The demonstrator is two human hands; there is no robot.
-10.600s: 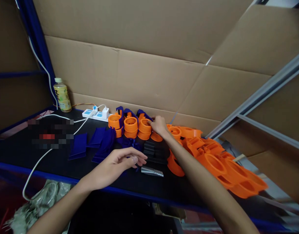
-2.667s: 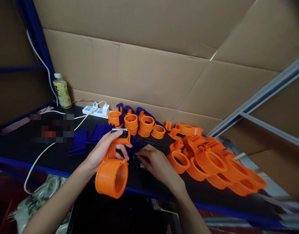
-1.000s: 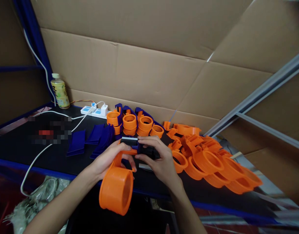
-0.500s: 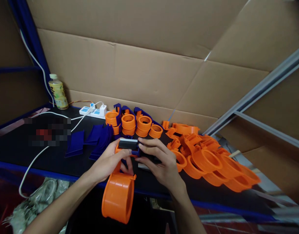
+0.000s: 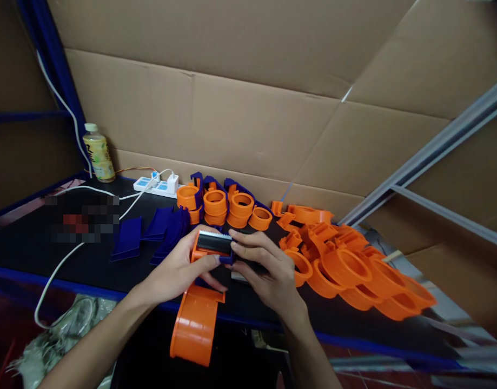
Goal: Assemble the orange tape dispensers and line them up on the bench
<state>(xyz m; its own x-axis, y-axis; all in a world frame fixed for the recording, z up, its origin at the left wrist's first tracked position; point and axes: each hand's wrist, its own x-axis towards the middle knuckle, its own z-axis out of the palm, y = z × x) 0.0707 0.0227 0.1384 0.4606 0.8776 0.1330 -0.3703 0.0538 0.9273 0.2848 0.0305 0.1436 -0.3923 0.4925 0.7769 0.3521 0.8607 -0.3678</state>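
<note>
Cardboard wall (image 5: 232,119) behind; orange dispenser (image 5: 200,302) lengthwise, ring (image 5: 193,332) nearest.

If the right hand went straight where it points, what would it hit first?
The dark blue piece at the head of the orange holder: the right hand seems to touch it there, though depth is unclear.

Your left hand (image 5: 177,272): bare, slender fingers
Your right hand (image 5: 270,267): bare, slim fingers
Your left forearm (image 5: 104,330): uncovered, narrowing toward the wrist
Your right forearm (image 5: 307,340): bare as far as it shows
</note>
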